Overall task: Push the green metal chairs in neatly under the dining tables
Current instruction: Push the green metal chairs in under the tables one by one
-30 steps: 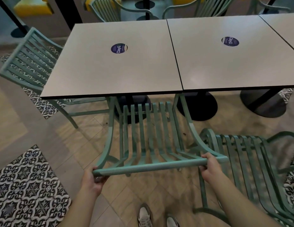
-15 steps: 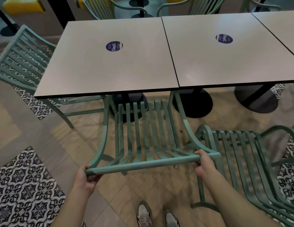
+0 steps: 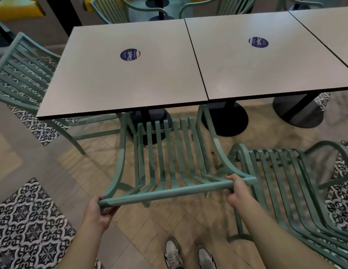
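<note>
Green chair (image 3: 169, 152): top rail crosswise, gripped by left hand (image 3: 97, 212) and right hand (image 3: 236, 193) (both curled round); desk (image 3: 111, 90) directly ahead.

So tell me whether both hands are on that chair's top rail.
Yes, the left hand and right hand each grip an end of the top rail.

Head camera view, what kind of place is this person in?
Probably a café or food-court dining area: square pedestal tables set edge to edge, round branded stickers on the tops, matching green metal chairs and patterned floor tiles.
</note>
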Demonstrator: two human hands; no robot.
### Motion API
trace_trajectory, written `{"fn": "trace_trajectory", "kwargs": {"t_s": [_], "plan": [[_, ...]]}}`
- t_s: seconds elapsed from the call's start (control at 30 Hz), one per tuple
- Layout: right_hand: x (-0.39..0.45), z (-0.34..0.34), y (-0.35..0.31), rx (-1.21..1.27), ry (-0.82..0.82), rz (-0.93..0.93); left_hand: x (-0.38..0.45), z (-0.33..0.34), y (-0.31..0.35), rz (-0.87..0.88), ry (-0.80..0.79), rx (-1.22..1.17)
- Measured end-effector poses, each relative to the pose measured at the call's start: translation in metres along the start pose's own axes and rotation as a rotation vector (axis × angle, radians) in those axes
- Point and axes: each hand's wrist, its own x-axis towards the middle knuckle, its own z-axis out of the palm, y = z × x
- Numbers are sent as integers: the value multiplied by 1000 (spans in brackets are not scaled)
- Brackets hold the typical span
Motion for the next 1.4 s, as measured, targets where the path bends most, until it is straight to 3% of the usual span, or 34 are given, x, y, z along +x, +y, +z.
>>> {"fn": "trace_trajectory", "kwargs": {"t_s": [0.43, 0.73, 0.87, 1.03, 1.23, 1.4], "plan": [[-1, -1, 5, -5, 17, -3, 0, -7, 4, 15, 39, 17], [1, -19, 8, -98, -85, -109, -25, -6, -24, 67, -112, 117], [-4, -48, 5, -68, -147, -160, -44, 13, -60, 40, -196, 274], [-15, -99, -20, 5, -95, -180, -64, 54, -112, -26, -328, 437], [-22, -189, -70, 128, -17, -265, -113, 88, -200, -83, -510, 672], [-38, -284, -119, 189, -27, -311, -165, 98, -290, -101, -525, 756]]}}
